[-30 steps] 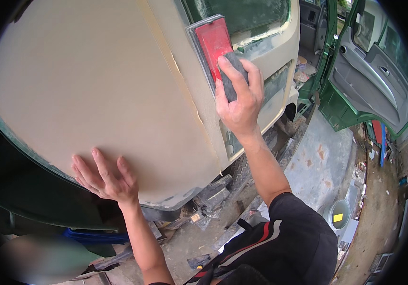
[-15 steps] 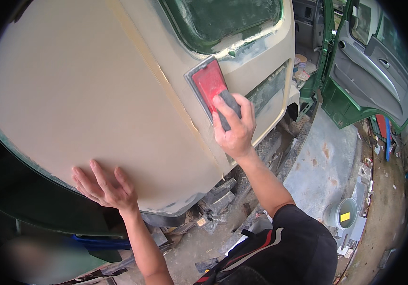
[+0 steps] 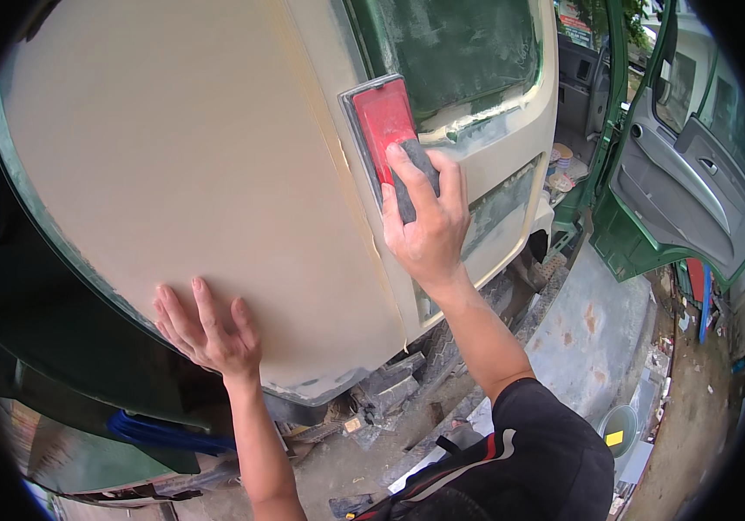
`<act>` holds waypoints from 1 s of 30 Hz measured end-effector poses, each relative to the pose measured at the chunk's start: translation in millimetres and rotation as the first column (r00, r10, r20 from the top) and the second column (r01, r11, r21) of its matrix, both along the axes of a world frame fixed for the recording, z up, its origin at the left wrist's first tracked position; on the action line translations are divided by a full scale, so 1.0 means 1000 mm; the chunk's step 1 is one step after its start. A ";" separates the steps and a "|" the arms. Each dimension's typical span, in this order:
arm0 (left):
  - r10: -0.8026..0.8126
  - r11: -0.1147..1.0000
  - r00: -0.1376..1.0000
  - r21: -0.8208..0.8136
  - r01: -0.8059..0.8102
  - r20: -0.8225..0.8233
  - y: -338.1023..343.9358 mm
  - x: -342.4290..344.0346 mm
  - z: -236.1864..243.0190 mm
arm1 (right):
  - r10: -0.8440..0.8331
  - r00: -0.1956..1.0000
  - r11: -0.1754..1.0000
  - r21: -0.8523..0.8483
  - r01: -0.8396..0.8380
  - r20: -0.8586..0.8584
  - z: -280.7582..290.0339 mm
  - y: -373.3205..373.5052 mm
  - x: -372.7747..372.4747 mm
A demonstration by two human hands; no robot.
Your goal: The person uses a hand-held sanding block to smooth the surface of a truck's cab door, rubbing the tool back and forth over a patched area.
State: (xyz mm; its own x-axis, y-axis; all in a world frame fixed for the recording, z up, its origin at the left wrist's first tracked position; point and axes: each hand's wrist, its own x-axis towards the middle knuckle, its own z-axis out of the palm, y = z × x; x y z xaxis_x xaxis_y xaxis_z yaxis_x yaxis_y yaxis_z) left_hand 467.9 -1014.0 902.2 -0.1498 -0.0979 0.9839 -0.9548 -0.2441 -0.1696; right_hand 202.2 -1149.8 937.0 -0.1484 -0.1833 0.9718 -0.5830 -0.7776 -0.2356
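Observation:
My right hand [image 3: 429, 217] grips the dark handle of a red hand sanding block [image 3: 385, 113]. The block lies tilted against the beige panel of a vehicle cab, between a raised tan seam [image 3: 344, 165] and the green window area [image 3: 468, 61]. Its sanding face is turned to the panel and hidden. My left hand [image 3: 212, 334] rests open on the large smooth beige panel [image 3: 181, 174], fingers spread, close to its lower left edge. Nothing is held in it.
An open green door [image 3: 676, 182] with grey trim stands at the right. Below it lie a grey metal sheet [image 3: 585, 321] and a bucket [image 3: 620, 430] with a yellow patch. Scrap and debris [image 3: 385, 382] litter the ground under the cab. A blue bundle [image 3: 168, 434] is at lower left.
The sanding block in my right hand has slid up along the panel, now beside the window's lower left corner. My left hand stays on the panel. The whole view has shifted slightly.

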 end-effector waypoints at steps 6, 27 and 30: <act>0.003 1.000 0.999 0.004 -0.003 -0.032 -0.001 -0.002 -0.004 | 0.004 1.000 1.000 -0.016 -0.004 -0.003 0.068 -0.005 0.006; 0.013 1.000 0.999 0.007 -0.012 -0.049 -0.002 -0.001 -0.006 | -0.065 0.998 0.997 -0.028 0.065 0.002 0.083 -0.007 0.016; 0.018 1.000 0.999 0.003 -0.018 -0.045 -0.002 0.000 -0.005 | -0.055 0.999 0.998 -0.024 0.055 0.002 0.076 -0.006 0.017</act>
